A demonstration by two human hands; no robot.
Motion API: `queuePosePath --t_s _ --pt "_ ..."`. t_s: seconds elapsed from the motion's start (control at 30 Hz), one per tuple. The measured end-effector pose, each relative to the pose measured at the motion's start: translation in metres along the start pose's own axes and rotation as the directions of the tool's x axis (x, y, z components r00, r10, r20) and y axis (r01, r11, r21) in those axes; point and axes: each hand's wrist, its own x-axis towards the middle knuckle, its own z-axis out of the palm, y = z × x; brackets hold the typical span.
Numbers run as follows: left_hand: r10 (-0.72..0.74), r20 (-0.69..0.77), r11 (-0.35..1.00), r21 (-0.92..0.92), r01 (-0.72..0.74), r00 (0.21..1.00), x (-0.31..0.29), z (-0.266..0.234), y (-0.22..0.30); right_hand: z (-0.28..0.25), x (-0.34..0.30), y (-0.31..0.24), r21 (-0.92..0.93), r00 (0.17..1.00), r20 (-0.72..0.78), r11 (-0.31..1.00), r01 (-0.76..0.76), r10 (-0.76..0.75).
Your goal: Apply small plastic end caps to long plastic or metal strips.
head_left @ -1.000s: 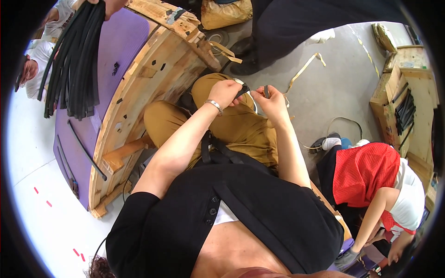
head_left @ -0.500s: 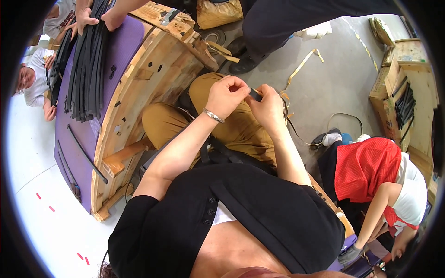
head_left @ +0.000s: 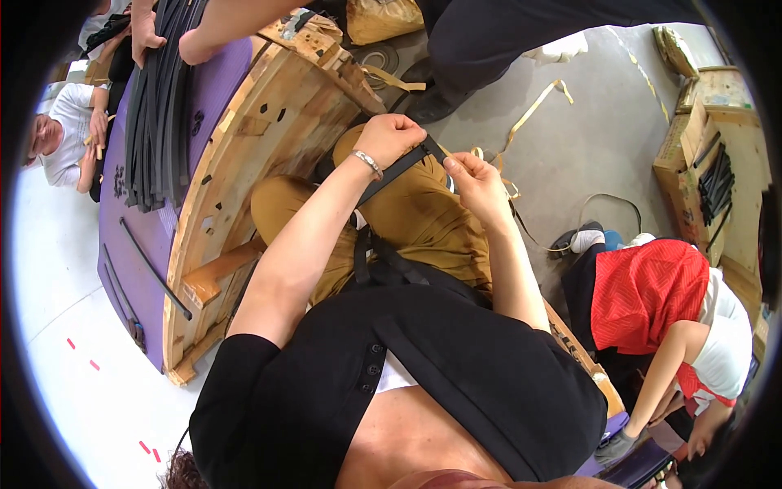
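In front of my knees, a flat black strip slants up under my left hand and bends over near its fingertips toward the right. My left hand pinches its upper part between thumb and fingers. At the bent end, my right hand has its thumb and fingers closed on the strip. A thin yellowish ribbon shows beside the right fingers; whether it is joined to the black strip I cannot tell.
A wooden bench with a purple top stands at left, bearing a bundle of black strips that another person's hands hold. Yellow ribbon trails on the floor. A carton of black pieces stands right, above a bending person in red.
My hands have moved apart, the left toward the upper left and the right slightly down. More of the black strip shows between and below them. The other person's hands shifted on the bundle.
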Motion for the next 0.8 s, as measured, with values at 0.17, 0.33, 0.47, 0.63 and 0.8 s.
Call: queuePosePath --t_s 0.17,0.33,0.47,0.63,0.8 --pt "-0.072 0.027 0.997 0.009 0.071 0.997 0.010 -0.002 -0.012 -0.002 0.001 0.002 0.043 0.987 -0.013 0.987 -0.157 0.158" --pt "-0.127 0.051 0.991 -0.029 0.128 0.991 0.012 0.004 -0.012 -0.002 0.003 0.013 0.173 0.984 -0.072 0.974 -0.148 0.162" --pt "-0.151 0.048 0.988 -0.016 0.152 0.987 0.011 0.000 -0.015 0.009 -0.001 0.004 0.333 0.988 -0.094 0.939 -0.086 0.124" --pt "-0.149 0.020 0.989 0.002 0.149 0.989 0.012 0.001 -0.019 0.017 -0.001 0.011 0.385 0.984 -0.104 0.918 -0.096 0.146" --pt "-0.133 -0.002 0.991 0.004 0.133 0.991 0.014 -0.001 -0.023 0.019 0.005 0.015 0.363 0.979 -0.166 0.930 -0.054 0.122"
